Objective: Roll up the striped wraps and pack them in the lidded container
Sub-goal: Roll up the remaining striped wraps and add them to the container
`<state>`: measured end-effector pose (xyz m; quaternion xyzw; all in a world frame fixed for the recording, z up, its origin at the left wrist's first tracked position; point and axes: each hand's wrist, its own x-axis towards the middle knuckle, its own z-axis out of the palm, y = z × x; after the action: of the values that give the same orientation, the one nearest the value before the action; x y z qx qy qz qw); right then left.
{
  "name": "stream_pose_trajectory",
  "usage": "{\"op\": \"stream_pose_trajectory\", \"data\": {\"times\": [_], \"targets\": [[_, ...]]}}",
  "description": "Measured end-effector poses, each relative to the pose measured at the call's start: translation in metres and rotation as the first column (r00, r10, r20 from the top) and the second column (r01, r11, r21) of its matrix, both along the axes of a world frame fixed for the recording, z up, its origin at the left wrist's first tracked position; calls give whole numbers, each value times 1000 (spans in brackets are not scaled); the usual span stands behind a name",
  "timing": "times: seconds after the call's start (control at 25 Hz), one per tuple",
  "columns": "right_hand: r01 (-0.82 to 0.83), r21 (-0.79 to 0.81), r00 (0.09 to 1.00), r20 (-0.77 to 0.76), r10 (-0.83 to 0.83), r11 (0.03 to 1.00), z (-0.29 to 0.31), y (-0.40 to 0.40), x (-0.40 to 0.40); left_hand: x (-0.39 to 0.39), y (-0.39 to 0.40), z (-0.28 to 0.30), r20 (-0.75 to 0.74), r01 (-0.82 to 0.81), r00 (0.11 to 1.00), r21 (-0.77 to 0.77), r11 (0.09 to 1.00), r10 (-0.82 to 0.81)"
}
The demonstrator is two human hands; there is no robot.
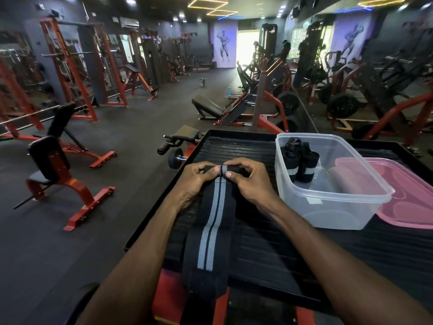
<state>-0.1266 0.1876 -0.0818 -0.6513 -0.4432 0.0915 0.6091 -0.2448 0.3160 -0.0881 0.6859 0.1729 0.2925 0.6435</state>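
Left of the clear plastic container (328, 202), left hand (196, 181) and right hand (248, 181) pinched the black grey-striped wrap (210, 231) at its rolled end; uneven finger pressure could skew the roll.

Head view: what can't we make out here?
- Striped wrap: far end hidden under left hand and right hand; near end drops past the tray edge.
- Pink lid: cut off by the right edge.
- Rolled wraps in container: count unclear.
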Motion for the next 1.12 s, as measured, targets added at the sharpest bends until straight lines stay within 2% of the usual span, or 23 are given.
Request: {"op": "stream_pose_trajectory", "data": {"times": [0.12, 0.2, 0.36, 0.4, 0.52, 0.6, 0.76, 0.92, 1.0, 1.08, 1.12], "targets": [[-22, -59, 997, -79, 17, 998, 0, 1, 1, -1, -1, 0, 12, -53, 999, 61, 997, 52], [11, -93, 998, -66, -17, 996, 0, 2, 2, 0, 0, -1, 17, -66, 998, 66, 996, 65], [59, -28, 998, -7, -59, 998, 2, 2, 4, 2, -2, 0, 56, 42, 998, -145, 989, -34], [52, -15, 999, 0, -52, 999, 3, 1, 4, 2, -1, 0, 28, 23, 999, -110, 994, -20], [36, -1, 999, 18, -36, 999, 2, 0, 4, 1, 2, 2, -69, -78, 993, 162, 984, 91], [46, -44, 999, -1, -46, 998, 3, 0, 1, 0, 4, 3, -80, -92, 991, 219, 971, 112], [67, -65, 997, 40, -65, 996, 4, 0, -2, 2, 3, 1, -84, -71, 992, 231, 970, 93], [71, -4, 997, 3, -71, 997, 2, 1, 0, 6, 1, 3, -57, -8, 998, 51, 999, 11], [41, -8, 999, -11, -41, 999, 2, 1, 0, 8, 5, 2, -87, -24, 996, 89, 996, 32], [-17, -30, 995, -97, 14, 999, 2, 2, -1, 9, 8, -1, -108, -47, 992, 126, 991, 61], [-46, -25, 981, -191, 40, 999, 2, 3, -2, 9, 8, -1, -109, -64, 991, 126, 990, 78]]}}
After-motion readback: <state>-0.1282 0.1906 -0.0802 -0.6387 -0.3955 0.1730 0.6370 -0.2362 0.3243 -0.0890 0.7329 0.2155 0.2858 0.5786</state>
